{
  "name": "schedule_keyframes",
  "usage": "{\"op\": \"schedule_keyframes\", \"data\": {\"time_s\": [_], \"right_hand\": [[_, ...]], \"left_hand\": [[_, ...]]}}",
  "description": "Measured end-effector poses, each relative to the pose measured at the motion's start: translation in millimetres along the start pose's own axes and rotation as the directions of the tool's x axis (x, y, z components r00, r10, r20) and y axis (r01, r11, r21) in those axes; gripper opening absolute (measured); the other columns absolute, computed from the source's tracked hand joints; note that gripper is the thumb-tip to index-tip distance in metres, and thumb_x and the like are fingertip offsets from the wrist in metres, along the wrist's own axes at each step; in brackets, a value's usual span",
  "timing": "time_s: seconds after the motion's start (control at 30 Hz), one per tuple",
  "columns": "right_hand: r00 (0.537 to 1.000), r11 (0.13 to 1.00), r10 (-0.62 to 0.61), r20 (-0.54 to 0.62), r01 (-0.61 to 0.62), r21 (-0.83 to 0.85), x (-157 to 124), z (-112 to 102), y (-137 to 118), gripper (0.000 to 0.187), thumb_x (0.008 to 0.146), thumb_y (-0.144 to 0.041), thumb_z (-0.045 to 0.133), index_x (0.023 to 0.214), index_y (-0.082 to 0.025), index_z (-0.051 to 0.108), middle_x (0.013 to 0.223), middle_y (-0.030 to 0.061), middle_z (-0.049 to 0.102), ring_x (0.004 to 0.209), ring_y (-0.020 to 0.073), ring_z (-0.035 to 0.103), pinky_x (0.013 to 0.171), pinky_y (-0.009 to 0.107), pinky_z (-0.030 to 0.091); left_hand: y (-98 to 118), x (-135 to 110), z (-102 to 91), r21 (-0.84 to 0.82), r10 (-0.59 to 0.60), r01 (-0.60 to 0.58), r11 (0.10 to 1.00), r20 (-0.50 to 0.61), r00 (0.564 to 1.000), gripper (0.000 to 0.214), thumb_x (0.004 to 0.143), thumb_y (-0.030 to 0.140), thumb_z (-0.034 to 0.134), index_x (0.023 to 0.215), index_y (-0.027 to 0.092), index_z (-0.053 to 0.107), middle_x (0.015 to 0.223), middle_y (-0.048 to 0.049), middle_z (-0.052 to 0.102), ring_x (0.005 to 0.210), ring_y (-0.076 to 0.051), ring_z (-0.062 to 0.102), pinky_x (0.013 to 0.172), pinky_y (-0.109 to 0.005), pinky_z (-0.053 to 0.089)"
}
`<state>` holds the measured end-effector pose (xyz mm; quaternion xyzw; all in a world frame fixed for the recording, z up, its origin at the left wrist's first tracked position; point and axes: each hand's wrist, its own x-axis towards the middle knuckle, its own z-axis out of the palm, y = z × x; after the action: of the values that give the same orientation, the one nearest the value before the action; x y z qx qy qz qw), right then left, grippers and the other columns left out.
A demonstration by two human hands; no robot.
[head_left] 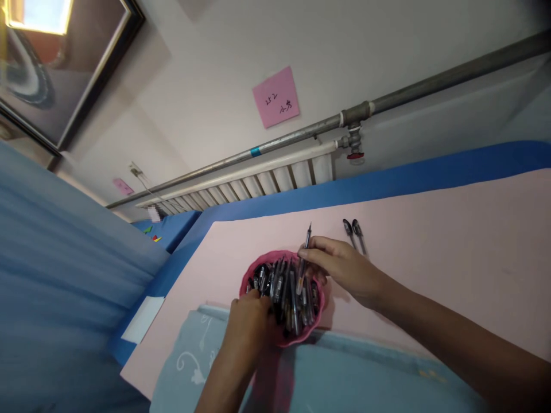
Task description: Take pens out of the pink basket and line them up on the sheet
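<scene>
Pen [307, 238] in right hand [340, 265], tip pointing up, lower end over pink basket [257, 263]. Right grip: thumb and fingers pinched closed around pen barrel. Left hand [249, 318] at near-left rim of basket; fingertips hidden, grip opening and any held item cannot be determined. Basket filled with loose pens [294, 310], standing on pink sheet [451, 258]. Two black-ended pens [357, 229] lying side by side beyond right hand
</scene>
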<state>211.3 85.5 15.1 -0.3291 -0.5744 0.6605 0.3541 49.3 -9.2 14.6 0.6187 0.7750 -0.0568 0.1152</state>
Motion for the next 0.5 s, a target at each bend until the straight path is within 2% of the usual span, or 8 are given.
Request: {"op": "schedule_keyframes", "data": {"time_s": [0.07,0.1,0.17,0.23,0.3,0.37,0.5], "right_hand": [[1.000,1.000,-0.003,0.000,0.003,0.004,-1.1,1.1,-1.0,0.013,0.075,-0.028,0.054,0.070,-0.017,0.055,0.053,-0.0038,0.054,0.047,0.0087,0.048,0.047,0.022,0.037],[1.000,1.000,0.001,-0.003,-0.001,0.008,-1.9,2.1,-1.5,0.013,0.075,-0.028,0.054,0.069,-0.017,0.054,0.053,-0.0035,0.055,0.047,0.0090,0.049,0.047,0.022,0.037],[1.000,1.000,0.012,-0.006,-0.012,0.021,-4.1,5.1,-2.0,0.014,0.076,-0.029,0.054,0.068,-0.017,0.054,0.054,-0.0026,0.056,0.049,0.0101,0.051,0.046,0.022,0.037],[1.000,0.999,0.019,0.002,-0.019,0.037,-6.7,9.0,-1.7,0.014,0.076,-0.029,0.054,0.069,-0.017,0.054,0.054,-0.0019,0.057,0.050,0.0110,0.053,0.046,0.022,0.037],[1.000,0.998,0.012,0.024,-0.013,0.055,-9.4,13.2,-0.9,0.012,0.076,-0.028,0.054,0.071,-0.017,0.055,0.055,-0.0017,0.058,0.049,0.0110,0.053,0.045,0.022,0.037],[0.999,0.996,0.003,0.040,-0.006,0.084,-11.8,17.2,0.0,0.012,0.076,-0.028,0.054,0.072,-0.017,0.056,0.055,-0.0019,0.058,0.046,0.0102,0.051,0.045,0.022,0.038],[1.000,0.983,-0.011,0.018,0.008,0.185,-15.5,23.9,-0.4,0.010,0.075,-0.027,0.055,0.074,-0.017,0.056,0.055,-0.0024,0.058,0.046,0.0096,0.050,0.045,0.022,0.037]], "left_hand": [[-8.7,-7.0,-2.0,-0.256,-0.055,0.019,0.966,-0.133,0.990,0.015,0.073,0.018,0.049,0.071,0.017,0.063,0.077,-0.0041,0.062,0.072,-0.016,0.055,0.065,-0.027,0.037],[-12.3,-10.8,-2.7,-0.410,-0.088,0.010,0.912,-0.172,0.981,0.014,0.075,0.021,0.048,0.070,0.017,0.061,0.071,-0.0019,0.061,0.068,-0.015,0.054,0.062,-0.025,0.037],[-17.1,-17.0,-2.3,-0.705,-0.151,-0.025,0.709,-0.187,0.971,0.016,0.076,0.029,0.051,0.070,0.017,0.060,0.063,0.0006,0.058,0.062,-0.013,0.052,0.059,-0.024,0.037],[-18.5,-20.6,0.6,-0.901,-0.190,-0.069,0.429,-0.165,0.968,0.018,0.072,0.033,0.059,0.075,0.016,0.062,0.066,0.0006,0.060,0.061,-0.012,0.053,0.059,-0.023,0.040],[-17.1,-22.4,4.3,-0.980,-0.227,-0.088,0.176,-0.127,0.966,0.026,0.066,0.033,0.067,0.083,0.014,0.063,0.071,-0.0007,0.063,0.061,-0.011,0.055,0.061,-0.024,0.043],[-14.0,-24.2,7.0,-0.997,-0.258,-0.073,-0.019,-0.066,0.964,0.032,0.061,0.030,0.072,0.087,0.013,0.064,0.072,-0.0015,0.064,0.062,-0.011,0.058,0.063,-0.024,0.045],[-5.5,-29.7,8.0,-0.955,-0.258,-0.043,-0.294,0.036,0.966,0.025,0.058,0.022,0.076,0.076,0.013,0.060,0.065,-0.0004,0.062,0.060,-0.012,0.061,0.061,-0.025,0.050]]}}
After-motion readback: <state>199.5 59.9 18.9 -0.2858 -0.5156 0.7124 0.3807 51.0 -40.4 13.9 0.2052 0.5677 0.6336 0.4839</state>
